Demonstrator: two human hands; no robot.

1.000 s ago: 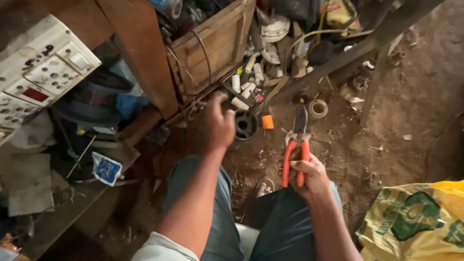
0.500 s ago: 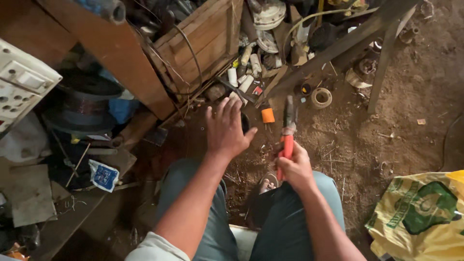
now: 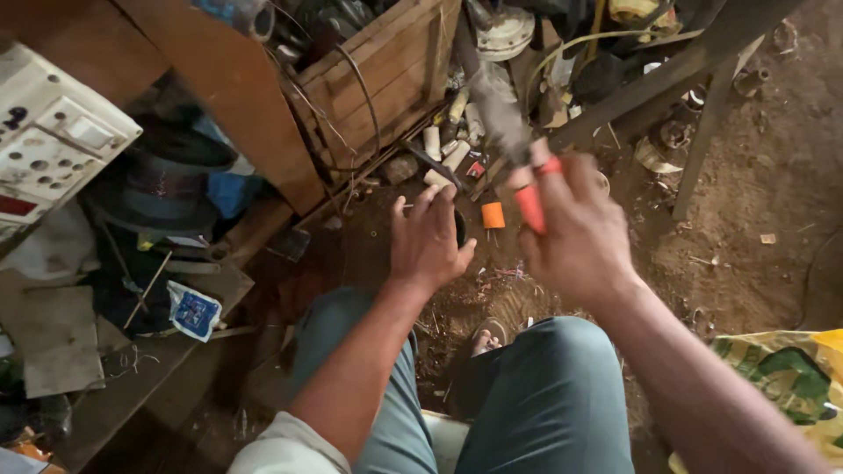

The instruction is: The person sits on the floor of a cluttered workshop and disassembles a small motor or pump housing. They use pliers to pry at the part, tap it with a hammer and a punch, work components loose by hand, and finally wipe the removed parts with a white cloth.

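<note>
blue packet (image 3: 195,310) left, yellow-green sack (image 3: 781,373) right

crate (image 3: 386,79) behind hands – pliers (image 3: 514,149) right

Dim warm light, deep shadows left; raised pliers (image 3: 509,132) motion-blurred.

You are looking down at a brown dirt floor (image 3: 755,202) filling the right side of the frame. A wooden crate (image 3: 391,75) is leaning at the top middle, with a wide wooden plank (image 3: 237,88) slanting beside it. A dark wooden frame (image 3: 694,70) is standing at the upper right. Flat boards (image 3: 53,333) are lying at the lower left. Soft, dim light is falling everywhere.
</note>
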